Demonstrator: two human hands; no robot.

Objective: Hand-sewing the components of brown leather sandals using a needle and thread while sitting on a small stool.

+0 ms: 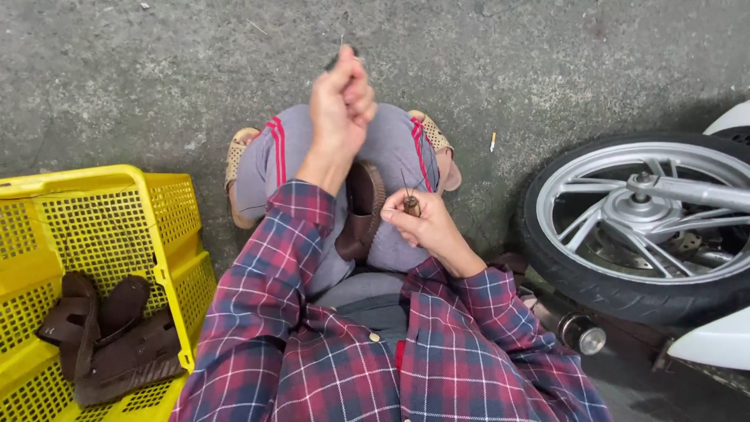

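Note:
I sit low with a brown leather sandal point(361, 209) held between my knees. My left hand point(341, 103) is raised above it, fist shut around a small dark tool or needle whose thin tip pokes up past my fingers. My right hand point(426, 225) rests beside the sandal and pinches a small brown wooden-handled awl point(411, 205). A fine thread appears to run near the awl. Both arms wear red and blue plaid sleeves.
A yellow plastic crate point(109, 227) at my left holds several brown sandals point(101, 332). A motorbike wheel point(641, 227) with a silver rim stands at my right, an exhaust pipe point(578, 334) beside it. Grey concrete floor point(156, 70) lies ahead, with a cigarette butt point(492, 141).

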